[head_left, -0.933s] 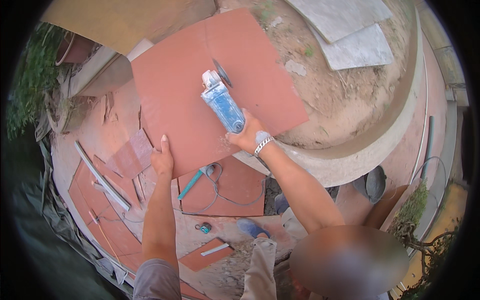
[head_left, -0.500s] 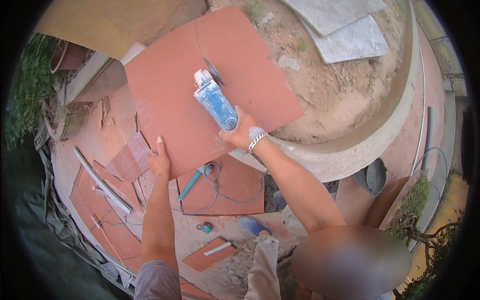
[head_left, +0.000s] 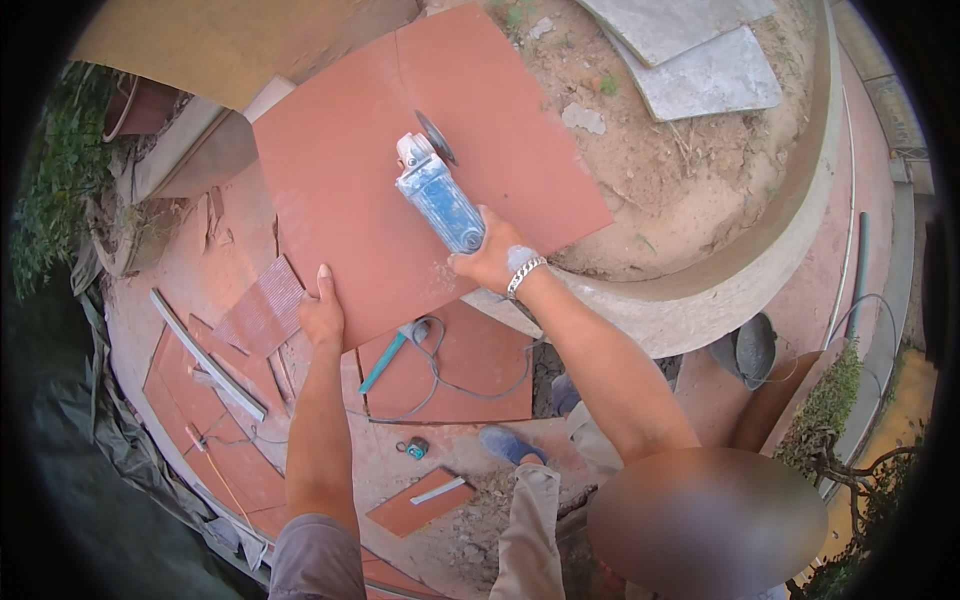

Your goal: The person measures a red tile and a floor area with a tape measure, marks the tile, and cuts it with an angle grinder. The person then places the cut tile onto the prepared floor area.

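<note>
A large terracotta-red tile [head_left: 330, 200] lies tilted in front of me, partly over a curved concrete rim. My right hand [head_left: 495, 257], with a chain bracelet at the wrist, grips the rear of a dusty blue angle grinder [head_left: 446, 208]. The grinder's thin disc [head_left: 436, 138] stands on edge at the tile's face. From the tile's far edge a narrow line [head_left: 399, 65] runs toward the disc. My left hand [head_left: 322, 314] is closed on the near left edge of the tile, thumb on top; its other fingers are mostly hidden.
Below the tile lie a teal-handled tool [head_left: 382, 365] with a grey cable, a small teal tape measure [head_left: 413, 448] and a metal bar [head_left: 208, 355]. Grey slabs [head_left: 715, 75] rest on soil at the far right. A dark bucket [head_left: 748, 350] stands at right; a shoe [head_left: 510, 444] shows below.
The view has shifted slightly, so the tile, grinder and both hands appear a little farther right and up. Grinder and hands keep nearly the same place on the tile.
</note>
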Demonstrator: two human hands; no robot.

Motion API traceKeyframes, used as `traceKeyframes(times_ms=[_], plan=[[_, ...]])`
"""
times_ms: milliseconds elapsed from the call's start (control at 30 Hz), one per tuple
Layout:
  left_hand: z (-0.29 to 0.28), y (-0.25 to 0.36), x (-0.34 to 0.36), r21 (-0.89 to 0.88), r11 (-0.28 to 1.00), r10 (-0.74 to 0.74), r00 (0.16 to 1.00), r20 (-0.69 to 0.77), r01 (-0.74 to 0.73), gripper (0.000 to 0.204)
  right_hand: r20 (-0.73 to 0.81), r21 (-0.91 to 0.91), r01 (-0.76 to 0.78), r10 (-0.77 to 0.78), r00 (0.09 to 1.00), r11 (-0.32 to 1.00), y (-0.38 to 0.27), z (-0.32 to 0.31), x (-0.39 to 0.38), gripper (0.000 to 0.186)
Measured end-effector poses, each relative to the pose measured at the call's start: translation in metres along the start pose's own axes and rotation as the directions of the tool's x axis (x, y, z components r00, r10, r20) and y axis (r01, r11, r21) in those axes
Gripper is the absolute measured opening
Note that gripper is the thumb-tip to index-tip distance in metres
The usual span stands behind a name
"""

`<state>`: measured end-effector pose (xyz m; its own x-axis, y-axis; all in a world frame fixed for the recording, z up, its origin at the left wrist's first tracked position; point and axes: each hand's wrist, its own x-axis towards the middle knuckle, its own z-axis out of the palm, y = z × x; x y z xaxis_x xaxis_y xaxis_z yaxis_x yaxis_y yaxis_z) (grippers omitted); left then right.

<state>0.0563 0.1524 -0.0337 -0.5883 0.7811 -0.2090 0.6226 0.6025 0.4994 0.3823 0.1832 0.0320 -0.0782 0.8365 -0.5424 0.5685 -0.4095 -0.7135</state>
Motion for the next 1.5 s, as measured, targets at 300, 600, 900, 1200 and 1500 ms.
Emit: traceKeyframes(times_ms=[300, 600, 900, 1200, 1500], plan=[[-0.003, 0.007, -0.007, 0.016, 1.0, 0.012, 1.0, -0.009, -0.012, 0.084, 0.085, -0.009, -0.03, 0.031, 0.996, 1.0, 0.009, -0.009, -0.008, 0.106], [0.003, -0.003, -0.005, 0.035, 0.999, 0.024, 0.999, -0.026, -0.023, 0.092, 0.05, -0.029, 0.007, -0.006, 0.999, 1.0, 0.02, -0.009, -0.018, 0.1], [0.007, -0.009, -0.001, 0.072, 0.996, 0.061, 0.998, -0.028, -0.059, 0.098, -0.027, -0.046, 0.045, -0.047, 0.999, 0.998, 0.028, -0.008, -0.025, 0.089], [0.0, -0.004, -0.009, 0.045, 0.998, 0.042, 0.999, 0.021, -0.043, 0.1, -0.006, -0.074, 0.003, -0.003, 1.0, 0.997, 0.027, -0.012, -0.036, 0.087], [0.004, -0.011, 0.004, 0.139, 0.989, 0.053, 0.999, -0.006, -0.051, 0.103, -0.023, -0.104, 0.047, -0.05, 0.999, 0.994, 0.034, -0.011, -0.039, 0.079]])
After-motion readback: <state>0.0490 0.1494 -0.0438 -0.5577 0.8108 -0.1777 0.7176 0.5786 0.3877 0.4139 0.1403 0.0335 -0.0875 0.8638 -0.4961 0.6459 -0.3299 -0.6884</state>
